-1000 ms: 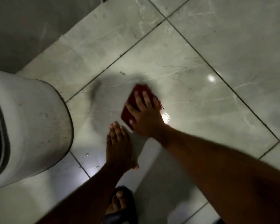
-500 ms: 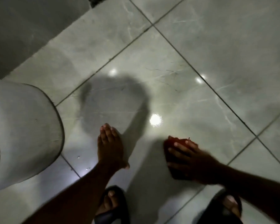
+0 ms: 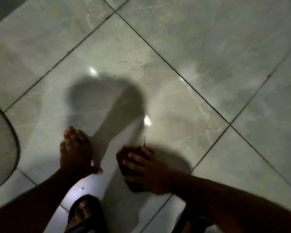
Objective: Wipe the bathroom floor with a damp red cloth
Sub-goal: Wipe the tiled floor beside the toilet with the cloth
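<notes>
The red cloth (image 3: 136, 152) lies flat on the grey marble-look floor tiles (image 3: 158, 73), mostly hidden under my right hand (image 3: 146, 172). That hand presses down on the cloth with its fingers spread, low in the view, right of centre. A loose thread sticks out from the cloth's far edge. My left hand (image 3: 76, 152) rests palm-down on the bare tile a short way left of the cloth, fingers together, holding nothing.
A white rounded fixture (image 3: 2, 148) bulges in at the left edge. My foot in a dark sandal (image 3: 84, 214) stands at the bottom, just behind my left hand. Dark grout lines cross the glossy floor diagonally, with bright light reflections on it.
My right hand has slid the cloth from the far tile area back toward me, to the right and then a little left. My left hand stayed planted. The view has shifted right.
</notes>
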Tool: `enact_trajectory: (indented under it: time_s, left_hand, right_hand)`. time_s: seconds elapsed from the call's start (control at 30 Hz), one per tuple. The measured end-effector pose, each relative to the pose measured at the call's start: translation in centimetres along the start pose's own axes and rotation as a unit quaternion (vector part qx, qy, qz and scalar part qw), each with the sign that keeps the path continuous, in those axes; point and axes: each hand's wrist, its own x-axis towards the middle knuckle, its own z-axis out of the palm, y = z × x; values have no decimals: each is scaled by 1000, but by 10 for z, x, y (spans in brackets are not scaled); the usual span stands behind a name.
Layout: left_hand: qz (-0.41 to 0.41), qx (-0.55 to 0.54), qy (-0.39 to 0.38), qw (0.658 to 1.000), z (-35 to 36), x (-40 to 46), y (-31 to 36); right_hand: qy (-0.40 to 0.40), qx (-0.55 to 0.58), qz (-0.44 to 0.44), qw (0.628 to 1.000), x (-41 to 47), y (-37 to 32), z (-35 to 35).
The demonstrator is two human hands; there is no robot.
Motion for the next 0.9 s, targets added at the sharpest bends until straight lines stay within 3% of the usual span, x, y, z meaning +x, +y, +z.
enact_trajectory:
  time_s: [0.03, 0.07, 0.1, 0.17, 0.2, 0.27, 0.37, 0.4, 0.43, 0.47, 0.5, 0.53, 0.57, 0.6, 0.63, 0.67, 0.7, 0.73, 0.8, 0.83, 0.87, 0.9]
  left_hand:
    - [-1, -2, 2, 1000, 0, -1, 2]
    - [-3, 1, 6, 1000, -2, -1, 2]
    - [-9, 7, 6, 1000, -4, -2, 3]
    - [-15, 14, 2, 1000, -8, -3, 6]
    - [-17, 18, 1, 1000, -8, -4, 7]
    - [-23, 22, -6, 999, -9, -5, 9]
    - [-26, 34, 3, 999, -7, -1, 6]
    - [-27, 38, 6, 999, -5, 1, 5]
    - [-29, 39, 5, 999, -2, 2, 4]
    - [-30, 37, 5, 999, 1, 2, 2]
    - [-30, 36, 7, 999, 3, 4, 0]
    - [-31, 32, 5, 999, 4, 6, 0]
    - [-34, 25, 0, 999, 5, 6, -1]
    - [-36, 21, 0, 999, 5, 6, -1]
    - [-36, 23, 3, 999, 5, 6, -1]
    - [-36, 28, 4, 999, 5, 5, -1]
    - [-35, 31, 3, 999, 5, 4, 0]
    - [-35, 33, 3, 999, 5, 4, 0]
    - [-40, 35, 4, 999, 4, 2, 0]
    - [-42, 35, 8, 998, 3, 1, 0]
    - [-45, 36, 14, 998, 3, 2, 0]
    - [-50, 38, 18, 998, 4, 1, 1]
  right_hand:
    - [-13, -26, -75, 997, -33, 20, 7]
    - [-9, -55, -90, 994, -57, 48, 6]
    - [13, -71, -46, 996, -76, 77, 4]
    - [25, -42, 162, 986, -105, 129, -3]
    - [30, -1, 279, 960, -116, 142, -6]
    - [94, 106, 498, 856, -116, 134, -8]
    - [160, 211, 723, 638, -62, 65, -10]
    - [154, 219, 738, 620, -38, 36, -7]
    - [147, 199, 705, 664, -17, 8, -2]
    - [124, 174, 597, 773, -2, -19, 1]
    - [120, 116, 432, 886, 9, -38, 3]
    - [103, 65, 239, 963, 11, -35, 4]
    - [88, 34, 75, 993, 10, -14, 0]
    - [90, -6, -28, 996, 11, 13, -11]
    - [115, -42, -58, 991, 13, 44, -22]
    - [115, -62, -10, 991, 13, 73, -34]
    - [76, -53, 105, 990, 10, 100, -43]
    - [37, -10, 254, 966, 2, 124, -45]
    - [66, 134, 511, 846, -15, 136, -49]
    - [85, 191, 591, 779, -18, 123, -50]
    - [83, 203, 640, 737, -15, 102, -48]
    - [75, 183, 663, 722, -8, 75, -42]
